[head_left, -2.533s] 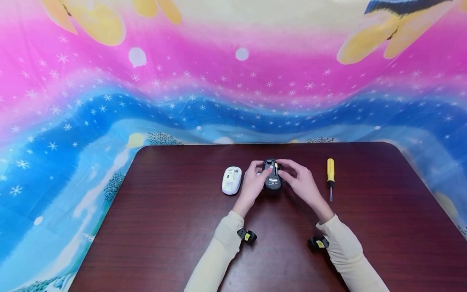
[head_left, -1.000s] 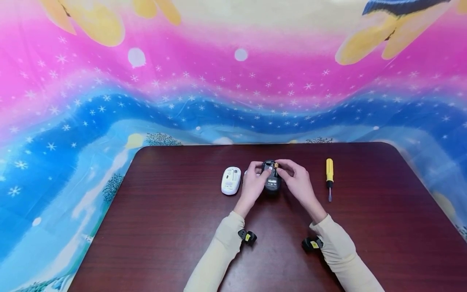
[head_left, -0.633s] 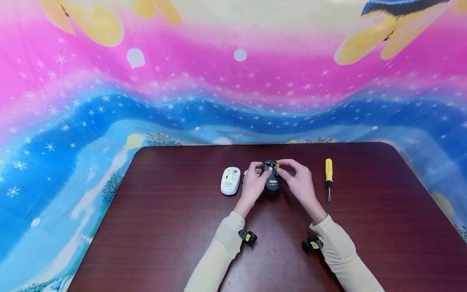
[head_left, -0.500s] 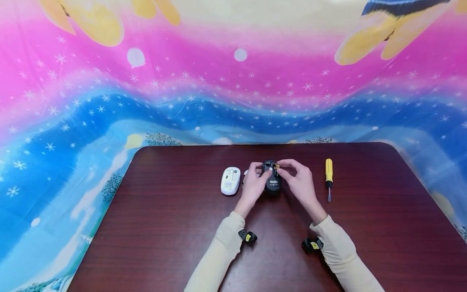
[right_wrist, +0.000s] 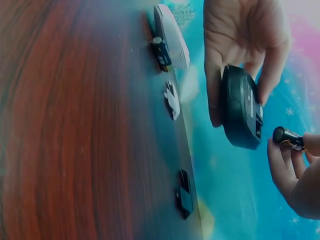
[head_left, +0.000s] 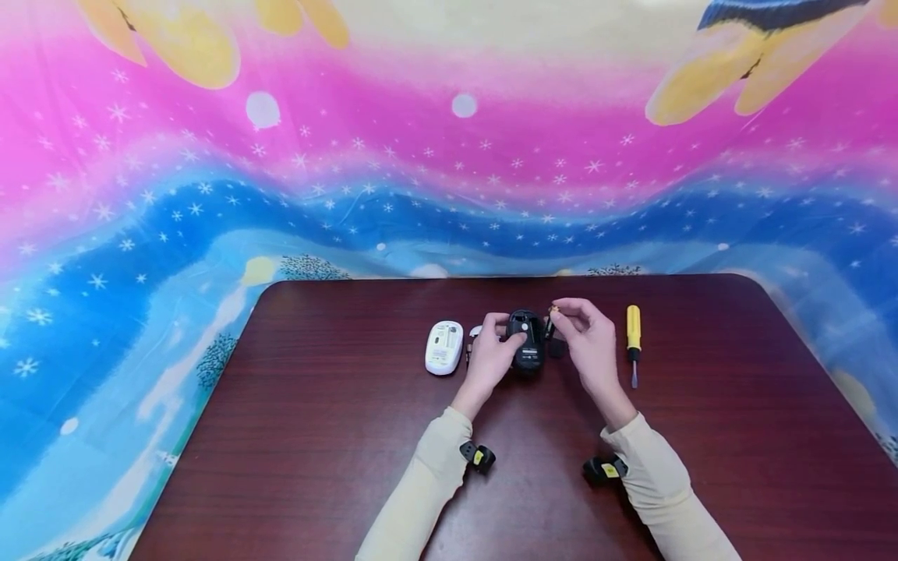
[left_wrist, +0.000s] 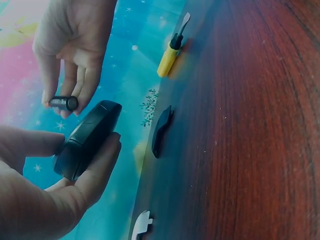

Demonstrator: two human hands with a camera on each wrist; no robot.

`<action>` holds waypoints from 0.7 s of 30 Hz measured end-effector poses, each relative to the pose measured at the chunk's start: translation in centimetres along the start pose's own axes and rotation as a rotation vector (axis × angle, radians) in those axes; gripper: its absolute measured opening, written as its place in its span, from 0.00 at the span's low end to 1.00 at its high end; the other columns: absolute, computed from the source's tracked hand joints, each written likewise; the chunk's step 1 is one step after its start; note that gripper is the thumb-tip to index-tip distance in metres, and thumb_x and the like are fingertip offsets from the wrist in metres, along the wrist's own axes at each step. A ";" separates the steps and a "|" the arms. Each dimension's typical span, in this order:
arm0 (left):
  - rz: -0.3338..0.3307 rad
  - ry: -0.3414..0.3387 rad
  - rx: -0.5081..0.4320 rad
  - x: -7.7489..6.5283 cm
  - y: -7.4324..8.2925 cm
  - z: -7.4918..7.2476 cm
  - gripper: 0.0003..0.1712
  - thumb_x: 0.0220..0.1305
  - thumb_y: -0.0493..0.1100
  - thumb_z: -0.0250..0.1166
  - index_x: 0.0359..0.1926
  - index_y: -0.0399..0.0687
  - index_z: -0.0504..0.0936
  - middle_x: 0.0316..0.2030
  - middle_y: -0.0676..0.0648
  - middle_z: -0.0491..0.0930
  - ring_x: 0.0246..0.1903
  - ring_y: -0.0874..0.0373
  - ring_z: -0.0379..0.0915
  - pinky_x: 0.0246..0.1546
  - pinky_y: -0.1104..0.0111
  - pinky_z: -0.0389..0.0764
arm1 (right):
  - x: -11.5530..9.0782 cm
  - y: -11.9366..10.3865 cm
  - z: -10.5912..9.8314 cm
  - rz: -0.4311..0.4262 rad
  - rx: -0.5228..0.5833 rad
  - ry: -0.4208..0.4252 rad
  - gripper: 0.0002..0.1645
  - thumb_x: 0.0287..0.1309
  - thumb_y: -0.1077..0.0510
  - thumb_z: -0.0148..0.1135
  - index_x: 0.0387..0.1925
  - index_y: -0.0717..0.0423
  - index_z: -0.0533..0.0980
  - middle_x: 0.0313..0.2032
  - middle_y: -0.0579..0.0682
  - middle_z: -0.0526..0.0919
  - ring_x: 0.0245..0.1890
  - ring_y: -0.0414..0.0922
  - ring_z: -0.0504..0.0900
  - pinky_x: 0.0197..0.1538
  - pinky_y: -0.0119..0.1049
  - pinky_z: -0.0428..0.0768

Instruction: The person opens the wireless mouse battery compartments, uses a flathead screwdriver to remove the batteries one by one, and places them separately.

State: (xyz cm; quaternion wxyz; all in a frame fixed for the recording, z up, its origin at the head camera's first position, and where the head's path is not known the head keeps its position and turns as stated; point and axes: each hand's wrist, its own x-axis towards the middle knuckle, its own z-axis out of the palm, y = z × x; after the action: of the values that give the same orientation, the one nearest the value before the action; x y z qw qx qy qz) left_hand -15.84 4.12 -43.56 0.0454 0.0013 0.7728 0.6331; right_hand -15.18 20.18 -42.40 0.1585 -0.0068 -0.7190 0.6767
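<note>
My left hand (head_left: 487, 357) holds a black computer mouse (head_left: 529, 360) above the table, underside up, thumb on its base and fingers at its side. The open battery slot shows in the right wrist view. My right hand (head_left: 591, 351) pinches a black battery (right_wrist: 288, 138) with a copper-coloured end between thumb and fingers, just right of the mouse and apart from it. A black battery cover (left_wrist: 162, 131) lies on the table below and between the hands.
A white mouse (head_left: 443, 348) lies underside up at the left. Beside it are another battery (right_wrist: 161, 54) and a white cover (right_wrist: 172, 100). A yellow-handled screwdriver (head_left: 634, 331) lies at the right on the dark red wooden table (head_left: 337, 421). A printed cloth (head_left: 421, 156) hangs behind.
The right hand has drawn the battery out of the black mouse and moved right and slightly up with it. The black cover has come into sight. The left hand still holds the mouse.
</note>
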 end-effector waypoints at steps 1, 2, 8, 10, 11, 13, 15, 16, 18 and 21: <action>-0.001 -0.004 -0.001 0.0 0.0 0.0 0.26 0.67 0.42 0.68 0.63 0.42 0.75 0.46 0.42 0.84 0.41 0.54 0.80 0.40 0.65 0.81 | 0.1 0.0 -0.2 0.015 0.039 0.004 0.14 0.69 0.67 0.64 0.51 0.73 0.78 0.38 0.54 0.86 0.36 0.36 0.87 0.40 0.29 0.85; -0.002 -0.007 0.000 0.0 0.0 0.1 0.26 0.67 0.41 0.68 0.64 0.43 0.75 0.46 0.42 0.83 0.41 0.54 0.80 0.40 0.66 0.81 | 0.1 0.0 -0.3 0.032 0.077 0.006 0.12 0.69 0.67 0.64 0.51 0.72 0.78 0.37 0.51 0.86 0.36 0.38 0.88 0.38 0.31 0.86; 0.003 -0.019 0.007 0.2 -0.2 0.5 0.27 0.65 0.39 0.67 0.64 0.43 0.75 0.48 0.41 0.85 0.43 0.54 0.80 0.43 0.65 0.80 | 0.3 0.0 -1.2 0.093 0.153 -0.013 0.09 0.72 0.67 0.61 0.50 0.67 0.77 0.35 0.44 0.85 0.36 0.42 0.88 0.34 0.38 0.87; 0.004 -0.023 0.016 0.2 -0.2 0.5 0.27 0.65 0.39 0.67 0.64 0.42 0.75 0.49 0.41 0.85 0.46 0.53 0.81 0.46 0.64 0.80 | 0.4 0.0 -1.5 0.106 0.119 -0.016 0.09 0.72 0.66 0.60 0.50 0.68 0.77 0.35 0.43 0.85 0.36 0.42 0.88 0.34 0.38 0.87; 0.003 -0.025 0.021 0.2 -0.2 0.6 0.27 0.66 0.38 0.67 0.64 0.42 0.74 0.49 0.41 0.85 0.47 0.52 0.80 0.48 0.63 0.80 | 0.4 0.0 -1.6 0.114 0.106 -0.016 0.11 0.72 0.66 0.60 0.51 0.69 0.76 0.36 0.43 0.85 0.35 0.41 0.88 0.34 0.38 0.88; -0.003 -0.036 0.027 0.3 -0.2 0.6 0.27 0.66 0.38 0.67 0.65 0.43 0.74 0.49 0.41 0.85 0.50 0.50 0.80 0.51 0.62 0.79 | 0.5 0.1 -1.9 0.126 0.068 -0.011 0.10 0.72 0.66 0.61 0.51 0.68 0.77 0.36 0.42 0.85 0.36 0.41 0.87 0.34 0.38 0.87; -0.011 -0.050 0.033 0.3 -0.2 0.7 0.28 0.66 0.38 0.67 0.66 0.43 0.74 0.50 0.42 0.84 0.51 0.50 0.79 0.51 0.61 0.79 | 0.6 0.3 -2.3 0.128 0.039 -0.006 0.10 0.72 0.65 0.61 0.50 0.67 0.78 0.36 0.42 0.85 0.35 0.40 0.87 0.34 0.38 0.87; -0.014 -0.056 0.036 0.3 -0.3 0.7 0.28 0.66 0.37 0.67 0.66 0.43 0.73 0.50 0.42 0.83 0.51 0.49 0.79 0.52 0.60 0.79 | 0.6 0.3 -2.4 0.128 0.032 -0.004 0.10 0.72 0.66 0.61 0.50 0.67 0.78 0.36 0.42 0.85 0.35 0.40 0.87 0.34 0.38 0.87; -0.017 -0.068 0.045 0.4 -0.4 0.8 0.29 0.66 0.37 0.67 0.67 0.43 0.73 0.50 0.42 0.82 0.51 0.49 0.78 0.53 0.59 0.79 | 0.6 0.5 -2.7 0.130 0.018 -0.004 0.10 0.72 0.66 0.61 0.50 0.67 0.79 0.35 0.42 0.85 0.35 0.40 0.87 0.34 0.38 0.87; -0.012 -0.082 0.064 0.4 -0.5 0.8 0.29 0.66 0.36 0.66 0.67 0.43 0.72 0.49 0.42 0.81 0.51 0.48 0.78 0.55 0.58 0.78 | 0.7 0.7 -3.2 0.141 -0.003 -0.010 0.13 0.71 0.67 0.61 0.53 0.72 0.78 0.35 0.41 0.85 0.35 0.41 0.87 0.35 0.38 0.87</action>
State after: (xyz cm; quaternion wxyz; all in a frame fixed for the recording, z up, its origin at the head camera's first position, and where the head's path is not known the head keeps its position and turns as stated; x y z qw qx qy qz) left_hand -16.16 4.86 -44.25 0.0808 0.0244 0.7902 0.6070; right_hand -15.23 23.49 -42.82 0.1065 -0.0543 -0.7185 0.6851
